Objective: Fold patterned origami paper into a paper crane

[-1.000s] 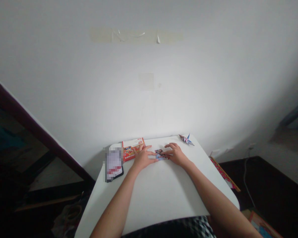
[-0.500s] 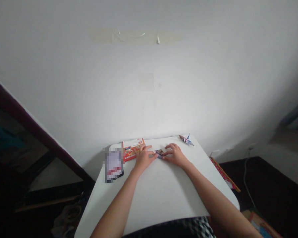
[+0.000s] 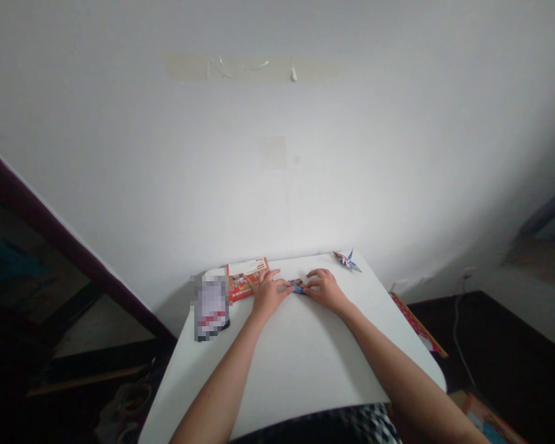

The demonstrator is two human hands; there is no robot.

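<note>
A small folded piece of patterned origami paper, blue and orange, lies between my hands near the far side of the white table. My left hand pinches its left end with thumb and index finger, the other fingers spread over the edge of a red and white packet. The right end is pinched by my right hand, its other fingers curled above the table. Both hands cover parts of the paper, so its exact folds are hard to make out. A finished paper crane stands at the far right corner.
A phone, its screen blurred out, lies at the table's left edge. The white wall rises right behind the table. A purple-edged frame leans at the left. A cable hangs at the right.
The paper has been folded over towards a narrower strip, and its bluer side now shows. My left thumb and index finger have closed on its left end; my right hand has barely moved.
</note>
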